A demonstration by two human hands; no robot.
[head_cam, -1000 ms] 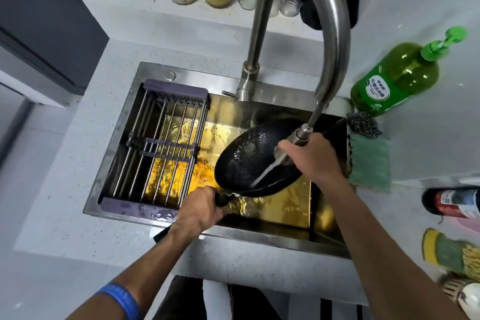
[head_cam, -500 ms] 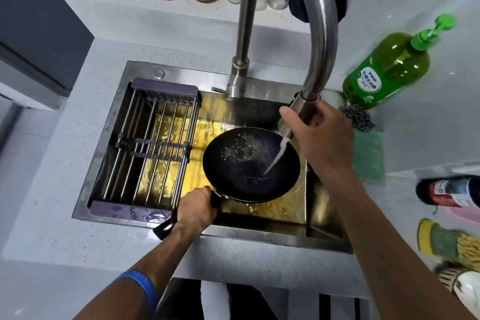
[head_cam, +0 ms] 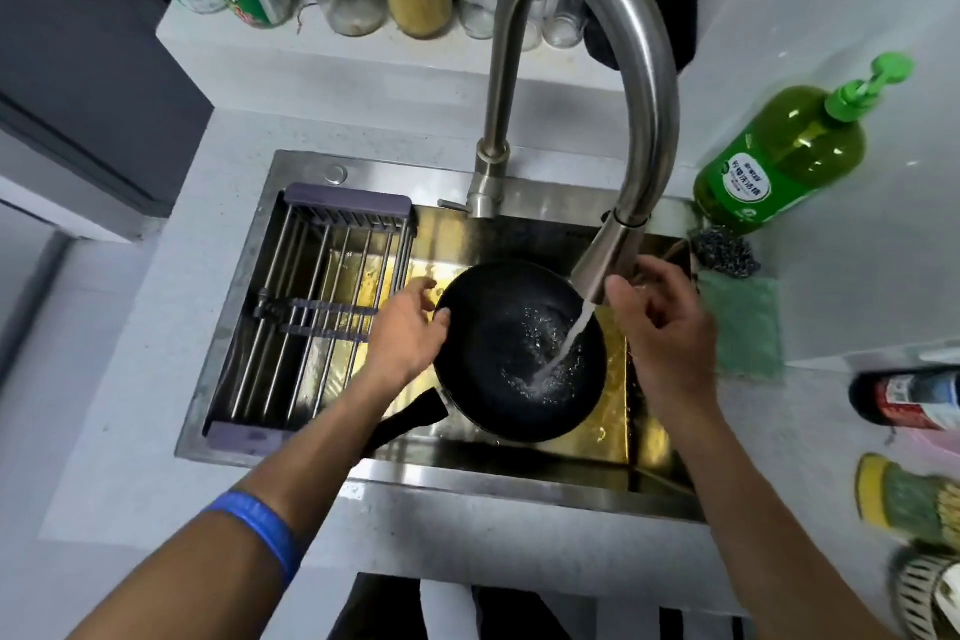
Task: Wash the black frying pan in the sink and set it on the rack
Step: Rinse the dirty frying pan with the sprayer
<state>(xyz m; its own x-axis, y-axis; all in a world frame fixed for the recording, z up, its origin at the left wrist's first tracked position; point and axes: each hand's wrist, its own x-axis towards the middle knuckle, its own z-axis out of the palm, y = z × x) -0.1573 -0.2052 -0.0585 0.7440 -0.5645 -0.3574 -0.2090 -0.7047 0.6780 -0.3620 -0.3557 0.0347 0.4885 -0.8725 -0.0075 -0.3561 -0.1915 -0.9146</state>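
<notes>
left hand (head_cam: 402, 327) has let go of the handle (head_cam: 410, 418) since the earlier frames and now sits at the pan (head_cam: 519, 351) rim, left side, fingers loosely spread, touching or nearly touching the edge, not gripping it. right hand (head_cam: 662, 327) has come off the spray head (head_cam: 605, 260) and hangs just right of it, fingers half curled, holding nothing. near to far: both forearms reach in over the sink's front edge (head_cam: 467, 476), blue band (head_cam: 260, 530) on the left wrist. pan lies flat on the sink floor, right of the rack (head_cam: 317, 317), handle pointing toward the person. water (head_cam: 563, 348) runs from the spray head into the pan and splashes on its base. behind, faucet neck (head_cam: 644, 83) arcs over; soap bottle (head_cam: 779, 159), steel wool (head_cam: 724, 257) and green cloth (head_cam: 740, 322) sit on the counter to the right; jars along the back ledge. step in hand looks like rinsing, still mid wash. next likely needs a hand to rub the inside under the stream or fetch the scrubber, then regrip the handle, tip the water out, and lift the pan left onto the rack.
</notes>
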